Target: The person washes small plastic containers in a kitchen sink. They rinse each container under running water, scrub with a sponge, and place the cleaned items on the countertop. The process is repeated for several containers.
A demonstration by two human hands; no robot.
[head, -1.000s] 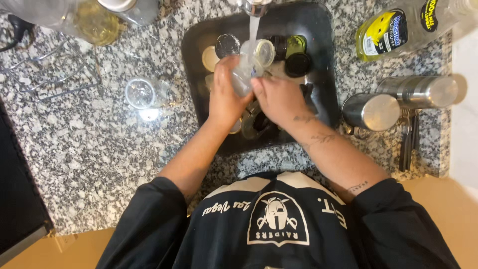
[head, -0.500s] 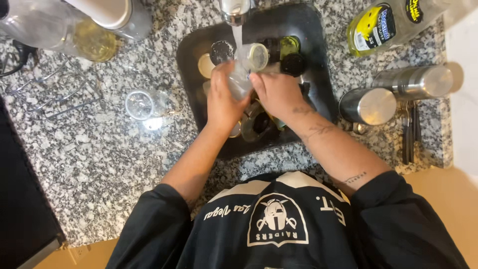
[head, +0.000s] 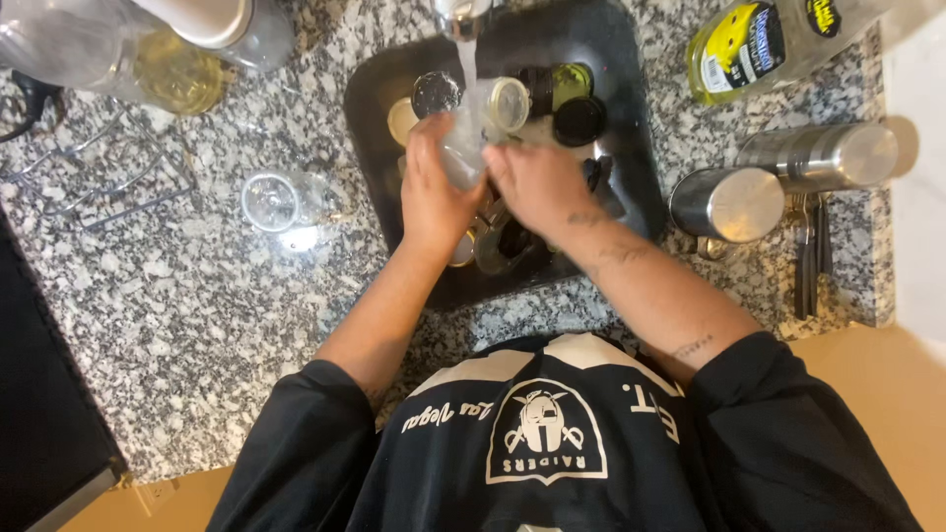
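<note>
Overhead, a clear glass (head: pixel 471 138) is gripped by the left hand (head: pixel 434 192) and steadied by the right hand (head: pixel 537 182) under the running tap (head: pixel 461 15), above the crowded black sink (head: pixel 631 148). Wet glass could probably slip and crack against the jars below.

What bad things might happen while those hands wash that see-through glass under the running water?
The clear glass is wet in the left hand and right hand; it might slip and crack on the jars and lids crowding the black sink. Water from the tap could splash onto the granite counter.
</note>
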